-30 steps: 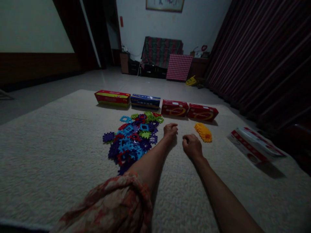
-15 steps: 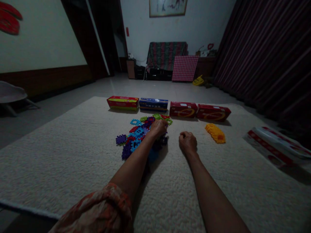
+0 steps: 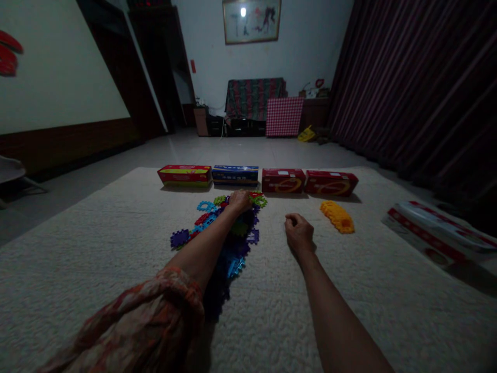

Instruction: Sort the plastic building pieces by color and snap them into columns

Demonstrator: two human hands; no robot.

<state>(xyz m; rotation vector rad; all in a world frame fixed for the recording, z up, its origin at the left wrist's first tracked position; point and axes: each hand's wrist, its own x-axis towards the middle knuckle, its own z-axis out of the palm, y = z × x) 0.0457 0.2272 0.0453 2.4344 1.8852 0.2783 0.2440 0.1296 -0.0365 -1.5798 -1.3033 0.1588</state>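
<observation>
A dim living room in a home

A cream textured rug (image 3: 97, 248) covers the tiled floor, a framed picture (image 3: 251, 20) hangs on the white wall, and dark striped curtains (image 3: 419, 88) close one side.

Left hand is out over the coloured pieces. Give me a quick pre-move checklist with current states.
1. Left hand over the far end of the pile of coloured interlocking pieces: ok.
2. Left hand gripping a piece: cannot tell, fingers hide it.
3. Right hand resting closed on the rug, apart from the pile: ok.
4. Right hand holding anything: cannot tell.
5. Yellow stack lies right of the right hand, untouched: ok.
6. Four boxes in a row beyond the pile: ok.
</observation>
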